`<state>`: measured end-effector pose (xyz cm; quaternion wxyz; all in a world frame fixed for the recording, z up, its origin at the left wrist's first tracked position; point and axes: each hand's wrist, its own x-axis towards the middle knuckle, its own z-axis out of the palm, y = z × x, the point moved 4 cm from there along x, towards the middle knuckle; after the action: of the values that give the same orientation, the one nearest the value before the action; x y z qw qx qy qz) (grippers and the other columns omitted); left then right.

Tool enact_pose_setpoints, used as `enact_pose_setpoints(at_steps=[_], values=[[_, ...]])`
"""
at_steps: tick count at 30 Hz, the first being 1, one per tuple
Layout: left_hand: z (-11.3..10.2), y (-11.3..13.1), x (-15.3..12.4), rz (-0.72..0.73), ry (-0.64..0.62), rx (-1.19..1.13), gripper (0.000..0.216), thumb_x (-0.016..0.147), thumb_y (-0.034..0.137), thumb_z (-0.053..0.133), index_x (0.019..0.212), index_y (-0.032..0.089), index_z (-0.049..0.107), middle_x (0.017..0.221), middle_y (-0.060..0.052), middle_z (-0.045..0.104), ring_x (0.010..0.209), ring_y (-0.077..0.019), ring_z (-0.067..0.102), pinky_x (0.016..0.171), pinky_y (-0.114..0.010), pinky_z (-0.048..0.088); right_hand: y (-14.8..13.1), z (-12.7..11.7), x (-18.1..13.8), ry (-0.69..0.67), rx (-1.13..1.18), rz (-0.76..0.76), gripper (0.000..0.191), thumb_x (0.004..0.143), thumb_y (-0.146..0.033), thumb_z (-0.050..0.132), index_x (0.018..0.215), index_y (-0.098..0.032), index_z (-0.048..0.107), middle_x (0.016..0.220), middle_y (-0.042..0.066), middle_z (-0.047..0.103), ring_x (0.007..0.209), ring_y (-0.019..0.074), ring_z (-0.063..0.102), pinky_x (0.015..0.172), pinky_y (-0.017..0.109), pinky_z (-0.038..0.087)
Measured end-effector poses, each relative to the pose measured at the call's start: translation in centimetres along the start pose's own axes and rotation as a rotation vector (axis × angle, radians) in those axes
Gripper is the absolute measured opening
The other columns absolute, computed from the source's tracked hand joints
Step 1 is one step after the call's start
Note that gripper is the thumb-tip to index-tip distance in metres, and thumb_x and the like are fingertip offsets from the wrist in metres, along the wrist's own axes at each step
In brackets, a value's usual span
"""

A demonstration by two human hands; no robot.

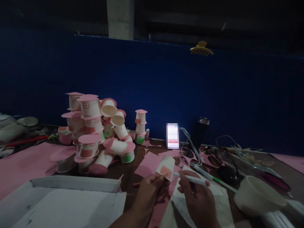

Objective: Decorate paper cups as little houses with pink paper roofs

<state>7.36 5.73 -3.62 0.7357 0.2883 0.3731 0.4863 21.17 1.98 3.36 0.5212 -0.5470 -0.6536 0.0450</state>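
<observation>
My left hand (pixel 148 193) pinches one small paper cup (pixel 166 167) between thumb and fingertips. The cup is tilted, its mouth turned away from me so I cannot see inside, and it sits just above my hands with a pink square on its side. My right hand (pixel 197 198) is closed around one white pen (pixel 192 180), whose tip lies at the cup's wall at 3 o'clock; whether it touches I cannot tell. At 10 o'clock from my hands sits a pile of cups (pixel 95 133), each capped with a pink disc (too jumbled and dim for an exact count, but well over ten), and two of them show pale hollow insides. Just beside it at 3 o'clock stands a stack of three cups (pixel 140 126). One white bowl (pixel 257 194) rests at 3 o'clock from my right hand, showing only its pale inner wall. One shallow white box (pixel 71 196) lies at 9 o'clock, and one dark tumbler (pixel 200 133) stands at 12 o'clock against the blue partition (pixel 237 101).
</observation>
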Motion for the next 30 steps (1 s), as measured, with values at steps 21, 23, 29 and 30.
enact_pose_setpoints(at_steps=[21, 23, 29, 30], values=[[0.23, 0.26, -0.33, -0.015, -0.006, -0.034, 0.042, 0.057, 0.046, 0.081, 0.073, 0.012, 0.062, 0.065, -0.004, 0.065, 0.050, -0.0108, 0.056, 0.045, -0.020, 0.035, 0.36, 0.18, 0.10, -0.010, -0.016, 0.013, 0.024, 0.091, -0.039, 0.048, 0.093, -0.020, 0.063, 0.079, 0.002, 0.074, 0.052, 0.0140, 0.069, 0.054, 0.022, 0.054], [0.21, 0.18, -0.16, -0.015, -0.012, -0.034, 0.042, 0.057, 0.046, 0.080, 0.074, 0.012, 0.062, 0.063, -0.004, 0.065, 0.048, -0.0098, 0.055, 0.044, -0.020, 0.033, 0.33, 0.18, 0.11, -0.001, -0.011, 0.020, 0.025, 0.091, -0.039, 0.048, 0.094, -0.020, 0.063, 0.083, 0.003, 0.074, 0.053, 0.0141, 0.069, 0.053, 0.022, 0.054], [0.00, 0.11, -0.06, -0.031, 0.017, -0.043, 0.045, 0.053, 0.046, 0.083, 0.074, 0.012, 0.063, 0.070, -0.007, 0.068, 0.050, -0.0112, 0.057, 0.043, -0.020, 0.033, 0.39, 0.24, -0.14, -0.017, -0.009, -0.001, 0.027, 0.091, -0.042, 0.048, 0.089, -0.021, 0.064, 0.077, 0.003, 0.074, 0.052, 0.0153, 0.069, 0.055, 0.024, 0.055], [-0.06, 0.17, -0.15, -0.035, 0.032, -0.044, 0.044, 0.053, 0.046, 0.083, 0.074, 0.012, 0.063, 0.072, -0.007, 0.069, 0.052, -0.0118, 0.059, 0.043, -0.019, 0.034, 0.50, 0.15, -0.18, -0.004, -0.005, -0.007, 0.027, 0.090, -0.043, 0.049, 0.088, -0.021, 0.065, 0.078, 0.004, 0.074, 0.053, 0.0155, 0.069, 0.054, 0.024, 0.055]])
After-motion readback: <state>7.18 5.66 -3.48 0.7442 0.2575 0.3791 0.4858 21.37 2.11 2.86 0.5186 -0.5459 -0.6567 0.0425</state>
